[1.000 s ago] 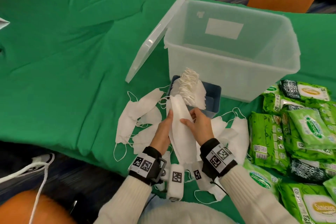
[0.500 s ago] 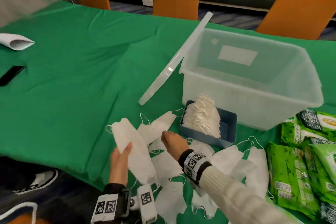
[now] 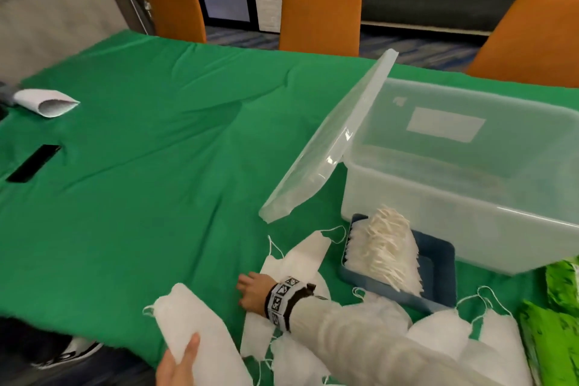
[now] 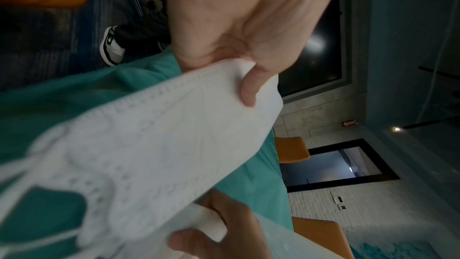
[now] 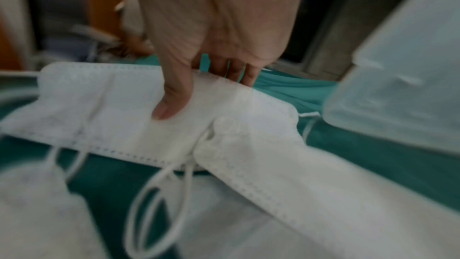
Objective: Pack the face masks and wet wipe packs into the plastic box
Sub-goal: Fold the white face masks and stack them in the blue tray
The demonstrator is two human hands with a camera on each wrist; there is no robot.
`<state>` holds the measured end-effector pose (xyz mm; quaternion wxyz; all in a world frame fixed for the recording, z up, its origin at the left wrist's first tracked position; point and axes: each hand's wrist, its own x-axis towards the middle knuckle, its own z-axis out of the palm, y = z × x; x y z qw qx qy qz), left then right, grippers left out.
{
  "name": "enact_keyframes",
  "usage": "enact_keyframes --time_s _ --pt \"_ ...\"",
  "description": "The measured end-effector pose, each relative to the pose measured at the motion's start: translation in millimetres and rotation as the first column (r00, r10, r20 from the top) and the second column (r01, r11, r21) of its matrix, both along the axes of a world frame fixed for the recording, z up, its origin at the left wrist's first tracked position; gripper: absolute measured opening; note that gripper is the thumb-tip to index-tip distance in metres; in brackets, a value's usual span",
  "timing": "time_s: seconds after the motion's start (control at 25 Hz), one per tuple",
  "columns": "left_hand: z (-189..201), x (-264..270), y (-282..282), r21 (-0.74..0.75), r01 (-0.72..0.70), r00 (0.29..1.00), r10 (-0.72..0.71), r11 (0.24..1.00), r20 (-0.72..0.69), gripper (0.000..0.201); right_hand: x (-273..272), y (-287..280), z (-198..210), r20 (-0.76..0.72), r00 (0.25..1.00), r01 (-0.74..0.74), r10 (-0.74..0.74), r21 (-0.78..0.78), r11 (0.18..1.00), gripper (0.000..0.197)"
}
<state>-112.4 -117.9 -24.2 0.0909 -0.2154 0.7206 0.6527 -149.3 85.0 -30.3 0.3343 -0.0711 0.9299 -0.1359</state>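
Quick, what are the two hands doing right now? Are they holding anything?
Left hand: holding a white face mask off the table.
Right hand: pinching another mask lying on the green tablecloth.

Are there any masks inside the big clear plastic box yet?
No, the plastic box looks empty in the head view, while stacked masks sit in the blue tray in front of it.

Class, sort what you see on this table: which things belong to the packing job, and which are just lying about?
Job:
face masks
blue tray of masks
wet wipe packs
plastic box
lid

Lying about:
black phone
rolled paper
orange chairs
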Motion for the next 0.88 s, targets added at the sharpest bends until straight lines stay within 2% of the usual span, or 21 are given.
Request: enact_keyframes --time_s 0.04,0.08,0.12,0.16,0.2,0.24,0.32,0.4,0.44,0.48,0.56,0.68,0.76,0.88 --pt "6 1 0 0.01 -0.009 1.0 0.009 1.0 -0.009 0.037 4 3 9 -0.019 0.993 -0.113 0.113 -0.014 0.993 0.021" --pt "10 0 -5 0.034 0.003 1.0 -0.003 0.999 -0.002 0.038 18 6 21 -0.152 0.974 -0.171 0.17 0.009 0.985 0.026" --pt "17 1 -7 0.048 -0.039 0.999 0.04 0.998 -0.021 0.038 21 16 24 -0.309 0.949 -0.092 0.066 -0.071 0.993 0.028" --pt "22 2 -9 0.062 -0.083 0.996 0.085 0.995 -0.03 0.037 29 23 41 -0.382 0.912 0.073 -0.147 -0.202 0.977 0.026" --pt "32 3 -6 0.112 -0.123 0.991 0.128 0.986 -0.035 0.038 35 29 50 -0.416 0.851 0.187 -0.32 -0.329 0.925 0.024" --pt "38 2 -2 0.175 -0.127 0.991 0.134 0.976 -0.029 0.038 45 35 60 -0.413 0.776 0.289 -0.478 -0.441 0.85 0.023" --pt "45 5 14 0.252 -0.07 0.997 0.07 0.965 0.007 0.039 60 44 74 -0.407 0.582 0.393 -0.704 -0.617 0.682 0.024" --pt "49 12 38 0.311 0.018 0.999 -0.032 0.95 0.039 0.039 70 50 89 -0.331 0.395 0.386 -0.857 -0.787 0.481 0.018" --pt "53 18 52 0.329 0.046 0.997 -0.066 0.943 0.05 0.037 74 50 97 -0.299 0.351 0.383 -0.887 -0.819 0.427 0.015" --pt "54 23 65 0.349 0.078 0.993 -0.103 0.934 0.052 0.034 77 49 101 -0.269 0.351 0.391 -0.897 -0.828 0.402 0.014" --pt "63 33 90 0.391 0.123 0.986 -0.158 0.912 0.059 0.029 82 40 99 -0.198 0.424 0.432 -0.884 -0.813 0.389 0.014" --pt "73 39 113 0.458 0.107 0.978 -0.176 0.882 0.111 0.031 86 26 82 -0.194 0.479 0.503 -0.856 -0.739 0.449 0.024" --pt "72 40 119 0.437 0.118 0.979 -0.178 0.892 0.1 0.031 88 19 74 -0.227 0.523 0.514 -0.822 -0.686 0.516 0.031" --pt "67 43 119 0.426 0.13 0.985 -0.168 0.895 0.051 0.027 92 6 70 -0.351 0.617 0.45 -0.704 -0.577 0.682 0.044"
